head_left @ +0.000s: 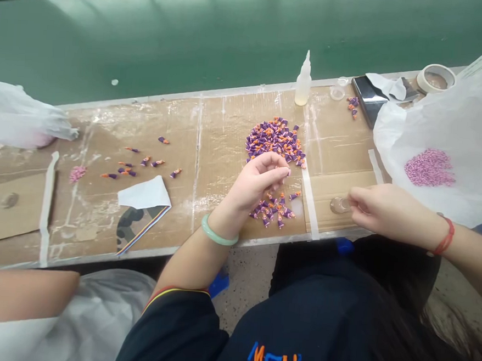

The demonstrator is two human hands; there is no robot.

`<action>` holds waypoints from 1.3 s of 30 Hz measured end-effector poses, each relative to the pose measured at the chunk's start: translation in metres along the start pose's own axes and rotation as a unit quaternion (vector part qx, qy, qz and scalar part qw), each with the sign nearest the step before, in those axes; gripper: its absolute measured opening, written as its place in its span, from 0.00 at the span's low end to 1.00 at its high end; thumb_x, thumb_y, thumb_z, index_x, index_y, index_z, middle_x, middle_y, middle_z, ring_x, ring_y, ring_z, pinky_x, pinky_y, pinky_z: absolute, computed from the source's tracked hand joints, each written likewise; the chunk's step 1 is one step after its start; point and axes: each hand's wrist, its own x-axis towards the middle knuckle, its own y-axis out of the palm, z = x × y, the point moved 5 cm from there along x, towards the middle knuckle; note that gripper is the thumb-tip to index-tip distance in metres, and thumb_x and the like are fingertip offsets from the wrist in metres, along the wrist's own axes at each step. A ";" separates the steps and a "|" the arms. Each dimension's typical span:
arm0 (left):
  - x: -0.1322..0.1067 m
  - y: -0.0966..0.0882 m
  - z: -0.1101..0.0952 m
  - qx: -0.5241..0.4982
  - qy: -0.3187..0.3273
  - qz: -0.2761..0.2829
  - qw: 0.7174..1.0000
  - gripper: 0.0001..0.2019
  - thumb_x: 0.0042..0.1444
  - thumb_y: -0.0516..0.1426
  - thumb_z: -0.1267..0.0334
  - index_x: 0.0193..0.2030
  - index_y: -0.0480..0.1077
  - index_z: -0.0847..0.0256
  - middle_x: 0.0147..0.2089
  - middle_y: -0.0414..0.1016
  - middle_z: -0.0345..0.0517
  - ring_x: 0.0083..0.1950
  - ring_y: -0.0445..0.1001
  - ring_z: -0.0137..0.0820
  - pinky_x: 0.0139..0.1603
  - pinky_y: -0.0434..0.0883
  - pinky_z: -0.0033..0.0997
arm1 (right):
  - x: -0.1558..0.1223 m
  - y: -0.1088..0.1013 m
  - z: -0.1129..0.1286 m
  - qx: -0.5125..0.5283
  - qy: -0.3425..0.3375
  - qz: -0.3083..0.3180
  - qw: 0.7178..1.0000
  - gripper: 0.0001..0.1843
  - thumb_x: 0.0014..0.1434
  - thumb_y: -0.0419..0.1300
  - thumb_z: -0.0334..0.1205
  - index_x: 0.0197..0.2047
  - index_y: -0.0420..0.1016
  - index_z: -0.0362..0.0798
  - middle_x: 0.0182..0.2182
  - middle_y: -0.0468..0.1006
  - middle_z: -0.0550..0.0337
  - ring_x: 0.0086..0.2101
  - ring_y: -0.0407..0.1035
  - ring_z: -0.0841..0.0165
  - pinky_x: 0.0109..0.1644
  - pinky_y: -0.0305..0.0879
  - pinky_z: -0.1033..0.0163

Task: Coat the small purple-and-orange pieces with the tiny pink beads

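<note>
Where the thumb and finger of the left hand (258, 183) meet, they pinch a tiny pink-and-purple piece (288, 172), too small to make out well. That hand covers the bottom edge of a big heap of little purple-and-orange dolls (272, 136). Below it lies a smaller bunch of purple-and-orange dolls (281, 209), partly hidden by the wrist. All of this is on a brown cardboard table top (227, 146).

The right hand (377, 207) has its fingers curled in close, right at a small round see-through dish (335, 205). The hand hides one side of the dish, so I can't tell if the fingers hold anything.

Farther right, a white plastic bag (397, 131) with tiny pink bits (429, 168) on it is cut off by the picture's edge. Another person's bare arm (18, 294) is cut off at the left.
</note>
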 end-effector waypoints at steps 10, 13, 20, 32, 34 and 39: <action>-0.001 0.001 -0.002 0.007 0.007 -0.001 1.000 0.13 0.50 0.67 0.59 0.33 0.68 0.63 0.27 0.67 0.37 0.24 0.63 0.19 0.22 0.61 0.17 | 0.003 0.002 0.003 -0.052 -0.001 0.005 0.999 0.09 0.57 0.50 0.39 0.26 0.56 0.49 0.17 0.60 0.62 0.19 0.53 0.69 0.27 0.41 0.64; -0.001 0.000 0.000 0.002 0.012 0.004 1.000 0.13 0.52 0.66 0.59 0.34 0.69 0.63 0.28 0.68 0.37 0.24 0.63 0.18 0.22 0.62 0.17 | 0.004 0.002 0.004 -0.055 -0.008 -0.006 0.998 0.09 0.58 0.49 0.40 0.26 0.56 0.49 0.16 0.59 0.63 0.19 0.51 0.69 0.27 0.40 0.63; -0.002 -0.003 0.002 -0.009 0.019 0.006 1.000 0.13 0.54 0.68 0.59 0.36 0.70 0.64 0.28 0.70 0.37 0.24 0.65 0.18 0.22 0.64 0.15 | -0.003 -0.021 0.005 0.038 -0.024 -0.051 0.998 0.09 0.57 0.49 0.40 0.26 0.57 0.49 0.17 0.61 0.64 0.18 0.55 0.70 0.26 0.43 0.64; -0.052 0.072 -0.008 -0.144 0.034 0.101 0.984 0.12 0.56 0.70 0.64 0.38 0.72 0.66 0.35 0.81 0.45 0.30 0.80 0.25 0.28 0.77 0.16 | -0.039 -0.049 0.025 0.416 -0.170 -0.149 0.881 0.11 0.71 0.55 0.35 0.34 0.65 0.48 0.23 0.63 0.67 0.22 0.56 0.74 0.24 0.53 0.70; -0.062 0.090 -0.002 -0.189 0.036 0.114 0.975 0.12 0.57 0.69 0.64 0.39 0.71 0.66 0.34 0.81 0.44 0.28 0.80 0.25 0.27 0.77 0.15 | -0.042 -0.050 0.033 0.434 -0.196 -0.163 0.864 0.10 0.70 0.56 0.33 0.34 0.65 0.47 0.23 0.63 0.67 0.21 0.56 0.75 0.24 0.54 0.70; -0.072 0.119 0.006 -0.263 0.069 0.146 0.951 0.09 0.60 0.67 0.68 0.41 0.72 0.65 0.36 0.82 0.43 0.29 0.81 0.25 0.30 0.78 0.15 | -0.046 -0.051 0.045 0.458 -0.229 -0.156 0.845 0.10 0.69 0.57 0.34 0.34 0.65 0.47 0.23 0.64 0.66 0.22 0.57 0.74 0.24 0.54 0.70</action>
